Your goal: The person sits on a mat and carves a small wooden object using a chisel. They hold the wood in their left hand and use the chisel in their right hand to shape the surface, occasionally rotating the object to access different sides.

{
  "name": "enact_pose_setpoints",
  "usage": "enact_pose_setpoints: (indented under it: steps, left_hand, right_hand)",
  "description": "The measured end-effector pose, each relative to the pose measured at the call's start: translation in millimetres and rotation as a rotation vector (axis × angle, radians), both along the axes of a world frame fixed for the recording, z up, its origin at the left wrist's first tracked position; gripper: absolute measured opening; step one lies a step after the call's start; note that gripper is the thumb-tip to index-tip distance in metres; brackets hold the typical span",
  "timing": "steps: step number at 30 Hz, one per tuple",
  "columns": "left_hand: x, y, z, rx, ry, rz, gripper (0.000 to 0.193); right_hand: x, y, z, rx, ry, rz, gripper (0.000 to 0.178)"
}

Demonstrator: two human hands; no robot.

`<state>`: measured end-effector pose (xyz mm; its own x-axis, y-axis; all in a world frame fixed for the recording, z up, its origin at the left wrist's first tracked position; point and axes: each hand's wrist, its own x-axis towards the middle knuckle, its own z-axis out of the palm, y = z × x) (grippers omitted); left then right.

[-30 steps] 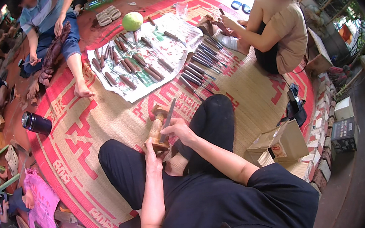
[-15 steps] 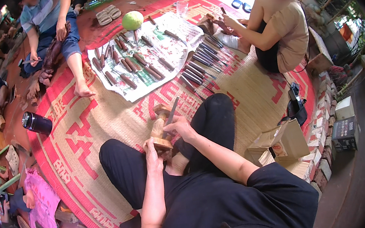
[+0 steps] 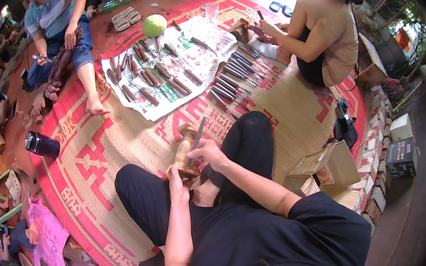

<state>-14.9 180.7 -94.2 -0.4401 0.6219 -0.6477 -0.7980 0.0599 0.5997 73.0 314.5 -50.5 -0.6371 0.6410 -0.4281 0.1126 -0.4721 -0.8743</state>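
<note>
Between my crossed legs stands a light-brown carved wooden figure (image 3: 183, 149) with a flared top and a round base, tilted a little. My left hand (image 3: 176, 180) grips it low down, fingers wrapped by the base. A flat grey file (image 3: 200, 133) is pinched in my right hand (image 3: 210, 153); its long end points up and away. The file lies against the figure's right side, and my right fingers hide its lower end.
A patterned straw mat (image 3: 135, 142) lies under me. Ahead, a white sheet (image 3: 155, 110) bears several dark-handled carving tools (image 3: 179, 86) and a green round fruit (image 3: 154, 25). Two people sit beyond, left and right. A black flask (image 3: 42, 144) lies left; an opened cardboard box (image 3: 337, 166) stands right.
My right hand and the file have slid slightly down and left along the figure. The figure has tilted a little. My left hand keeps its hold.
</note>
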Motion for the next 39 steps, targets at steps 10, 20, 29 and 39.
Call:
enact_pose_setpoints:
  steps: [10,20,29,39]
  left_hand:
    - [-1,-1,1,-0.006,-0.011,-0.01,0.045]
    - [-1,-1,-5,-0.017,0.018,-0.011,0.046]
    - [-1,-1,-3,-0.017,0.024,-0.015,0.049]
    - [0,0,7,-0.026,0.055,-0.029,0.054]
  right_hand:
    - [0,-1,-2,-0.014,0.001,0.028,0.011]
    - [-1,-2,11,-0.005,0.013,0.01,0.01]
    - [-2,3,-4,-0.001,0.004,-0.032,0.01]
    - [-2,3,2,0.023,-0.012,-0.043,0.013]
